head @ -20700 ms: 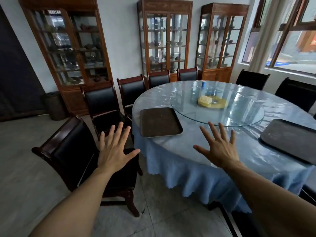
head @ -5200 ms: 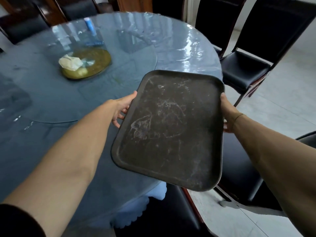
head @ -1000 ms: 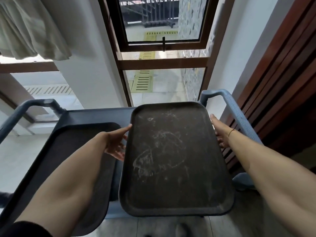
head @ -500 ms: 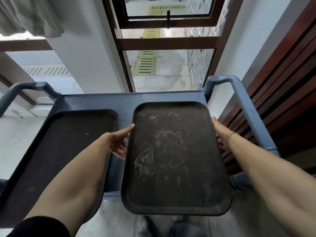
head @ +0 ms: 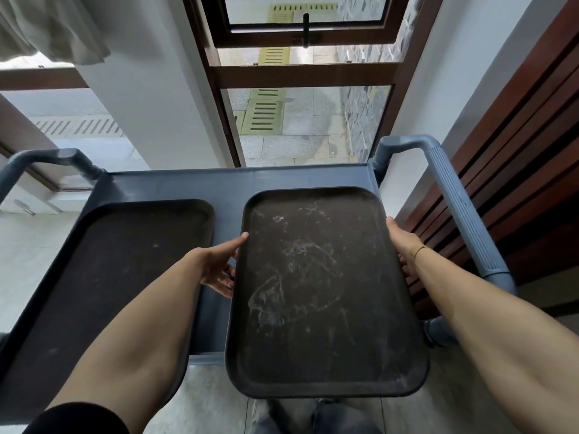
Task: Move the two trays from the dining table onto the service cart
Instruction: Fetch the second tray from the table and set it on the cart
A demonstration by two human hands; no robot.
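Scuffed dark rectangular plastic tray (head: 322, 292): probably stiff and light, best held at its long rims, where left hand (head: 216, 264) and right hand (head: 402, 242) clasp it above the grey cart (head: 238, 180).

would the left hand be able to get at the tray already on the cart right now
Probably not yet: the left hand is gripping the scratched tray. Otherwise the other tray lies right beside it, uncovered.
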